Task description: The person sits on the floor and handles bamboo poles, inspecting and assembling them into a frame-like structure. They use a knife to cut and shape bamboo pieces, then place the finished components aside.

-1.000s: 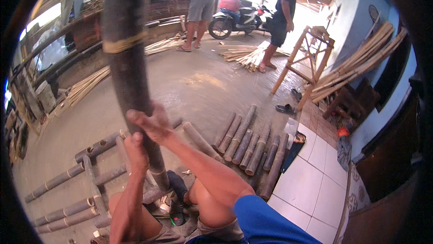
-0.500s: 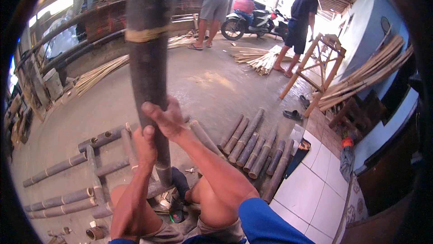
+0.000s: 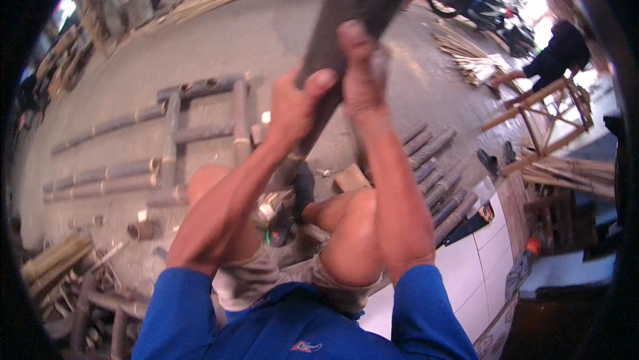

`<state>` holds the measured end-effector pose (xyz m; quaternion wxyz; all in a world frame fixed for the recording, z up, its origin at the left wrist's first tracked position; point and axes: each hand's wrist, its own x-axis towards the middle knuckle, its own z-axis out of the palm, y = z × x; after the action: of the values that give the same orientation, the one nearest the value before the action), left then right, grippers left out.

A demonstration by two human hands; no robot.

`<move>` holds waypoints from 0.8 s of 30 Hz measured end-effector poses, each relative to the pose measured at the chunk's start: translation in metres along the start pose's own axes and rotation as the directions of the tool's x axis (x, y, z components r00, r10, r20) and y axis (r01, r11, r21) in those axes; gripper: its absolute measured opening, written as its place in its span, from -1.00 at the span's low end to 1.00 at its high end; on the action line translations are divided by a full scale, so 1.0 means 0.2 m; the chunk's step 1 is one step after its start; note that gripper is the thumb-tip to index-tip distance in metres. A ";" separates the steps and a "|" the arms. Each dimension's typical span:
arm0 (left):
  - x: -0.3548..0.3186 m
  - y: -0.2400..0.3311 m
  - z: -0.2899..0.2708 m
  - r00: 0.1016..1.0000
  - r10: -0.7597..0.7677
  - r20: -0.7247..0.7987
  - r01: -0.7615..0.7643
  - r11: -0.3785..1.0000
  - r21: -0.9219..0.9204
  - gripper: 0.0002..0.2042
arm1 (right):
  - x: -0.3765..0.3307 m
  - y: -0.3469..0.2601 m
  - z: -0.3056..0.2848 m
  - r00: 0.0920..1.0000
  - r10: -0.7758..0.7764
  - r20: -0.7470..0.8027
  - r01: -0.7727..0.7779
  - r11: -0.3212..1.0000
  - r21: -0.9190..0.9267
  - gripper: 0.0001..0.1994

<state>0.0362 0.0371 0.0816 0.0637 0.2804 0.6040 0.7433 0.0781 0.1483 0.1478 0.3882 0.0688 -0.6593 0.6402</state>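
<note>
Above the seated person's knees, a thick dark bamboo pole (image 3: 363, 0) leans up and away; the left hand (image 3: 293, 104) wraps its near side, the right hand (image 3: 359, 70) clasps it above.

We're getting plain daylight here, strongest at the top right, where the open area behind the motorbike (image 3: 480, 2) is blown out to near white. The concrete floor (image 3: 266, 34) is evenly lit, with only soft shadows under the bamboo poles (image 3: 106, 127). The big bamboo pole (image 3: 359, 7) and both hands look smeared by motion blur (the right hand (image 3: 359, 70) most of all). Fisheye bending is heavy near the rim, and a black vignette eats every corner. Fine detail is mushy overall.
</note>
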 end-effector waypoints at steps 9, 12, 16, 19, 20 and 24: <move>0.06 0.00 -0.09 0.999 -0.033 -0.004 0.032 0.990 -0.136 -0.16 | 0.07 0.05 0.12 0.998 0.062 -0.030 -0.060 0.996 0.061 -0.28; 0.02 0.05 -0.03 1.000 -0.003 -0.002 0.003 1.000 0.028 -0.14 | 0.05 0.04 0.03 0.999 -0.030 0.031 0.031 0.999 -0.021 -0.21; 0.01 0.09 0.05 1.000 0.017 -0.010 -0.017 0.999 0.034 -0.08 | 0.05 0.01 -0.02 0.988 0.148 -0.041 -0.145 0.987 0.062 -0.08; 0.03 0.07 -0.02 0.998 -0.051 -0.032 0.051 0.999 0.005 -0.17 | 0.08 0.02 0.05 0.979 0.192 0.067 -0.197 0.977 0.078 -0.13; 0.04 0.06 -0.06 0.999 -0.034 -0.023 0.034 0.999 0.018 -0.16 | 0.09 0.03 0.10 0.972 0.222 0.083 -0.228 0.970 0.081 -0.15; 0.05 0.04 -0.13 0.998 0.046 -0.044 -0.052 0.990 -0.130 -0.14 | 0.09 0.04 0.13 0.994 0.032 0.102 -0.032 0.999 0.001 -0.42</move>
<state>0.0168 0.0180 0.0890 0.0514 0.2751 0.5481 0.7882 0.0503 0.1325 0.1553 0.3438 0.0913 -0.6785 0.6427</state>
